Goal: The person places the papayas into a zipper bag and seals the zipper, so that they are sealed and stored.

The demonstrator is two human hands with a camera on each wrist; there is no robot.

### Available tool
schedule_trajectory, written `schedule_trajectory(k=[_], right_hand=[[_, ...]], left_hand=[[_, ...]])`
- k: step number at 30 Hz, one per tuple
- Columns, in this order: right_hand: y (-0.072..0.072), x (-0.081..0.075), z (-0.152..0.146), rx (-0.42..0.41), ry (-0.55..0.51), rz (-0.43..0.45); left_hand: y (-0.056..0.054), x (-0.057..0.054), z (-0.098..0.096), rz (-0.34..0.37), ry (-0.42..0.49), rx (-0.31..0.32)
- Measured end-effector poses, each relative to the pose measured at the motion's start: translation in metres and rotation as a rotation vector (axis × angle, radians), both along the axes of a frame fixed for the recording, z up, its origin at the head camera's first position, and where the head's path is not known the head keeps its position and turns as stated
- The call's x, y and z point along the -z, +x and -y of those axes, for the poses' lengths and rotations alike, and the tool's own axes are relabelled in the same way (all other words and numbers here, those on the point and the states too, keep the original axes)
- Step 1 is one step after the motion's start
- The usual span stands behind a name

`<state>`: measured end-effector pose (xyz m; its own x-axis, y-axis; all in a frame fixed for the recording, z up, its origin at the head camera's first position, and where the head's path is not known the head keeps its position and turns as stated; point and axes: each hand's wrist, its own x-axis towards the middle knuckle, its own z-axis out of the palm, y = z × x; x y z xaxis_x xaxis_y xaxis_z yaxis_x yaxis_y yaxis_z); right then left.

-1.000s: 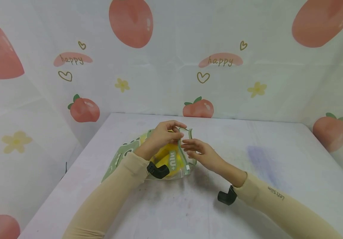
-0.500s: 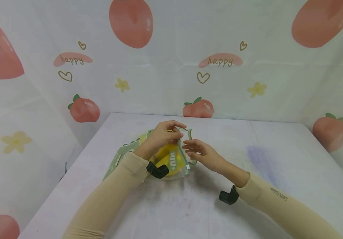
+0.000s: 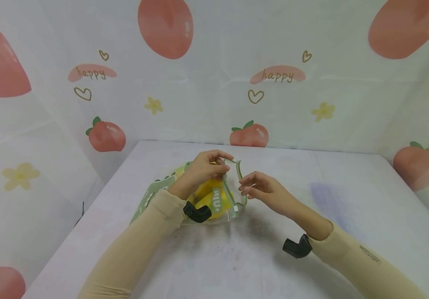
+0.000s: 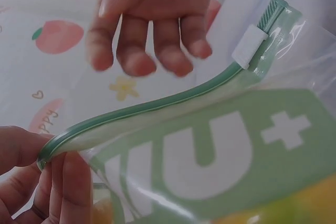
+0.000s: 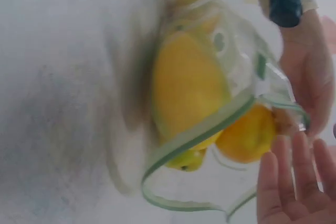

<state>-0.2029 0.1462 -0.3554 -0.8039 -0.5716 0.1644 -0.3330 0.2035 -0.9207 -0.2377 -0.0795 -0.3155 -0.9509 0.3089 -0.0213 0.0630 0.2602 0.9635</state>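
A clear zipper bag [image 3: 216,201] with green print lies on the table, its green-edged mouth gaping toward the right. Inside show a large yellow fruit [image 5: 186,85], an orange-yellow round fruit [image 5: 249,135] and a smaller greenish one [image 5: 185,160]. My left hand [image 3: 204,168] pinches the bag's rim between thumb and fingers, as the left wrist view shows. A white zip slider [image 4: 250,46] sits near the other end of that rim. Just outside the mouth, my right hand [image 3: 266,190] holds nothing, its fingers relaxed and pointing at the bag.
The bag rests on a white table [image 3: 229,265] with a faint purple stain [image 3: 326,203] to the right. A white cloth backdrop [image 3: 207,87] printed with peaches and flowers stands behind. Black wrist cameras sit at both cuffs.
My right hand has drawn back to the right, away from the bag's mouth. My left hand keeps its grip on the rim, and the bag has stayed nearly still.
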Motion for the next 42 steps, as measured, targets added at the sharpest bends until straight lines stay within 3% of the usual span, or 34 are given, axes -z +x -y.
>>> schedule_trajectory(k=[9,17,33,42], right_hand=[[0.019,0.008,0.000,-0.046,0.171,0.089],[0.023,0.023,0.013,-0.021,0.257,0.209],[0.027,0.024,0.027,0.111,0.287,0.161],[0.027,0.022,0.027,0.102,0.250,0.115]], left_hand=[[0.000,0.000,0.000,0.016,-0.002,-0.003],[0.000,0.000,0.001,0.011,0.002,0.006],[-0.001,0.000,0.002,0.016,-0.010,-0.009],[-0.001,-0.004,0.007,-0.006,0.007,0.000]])
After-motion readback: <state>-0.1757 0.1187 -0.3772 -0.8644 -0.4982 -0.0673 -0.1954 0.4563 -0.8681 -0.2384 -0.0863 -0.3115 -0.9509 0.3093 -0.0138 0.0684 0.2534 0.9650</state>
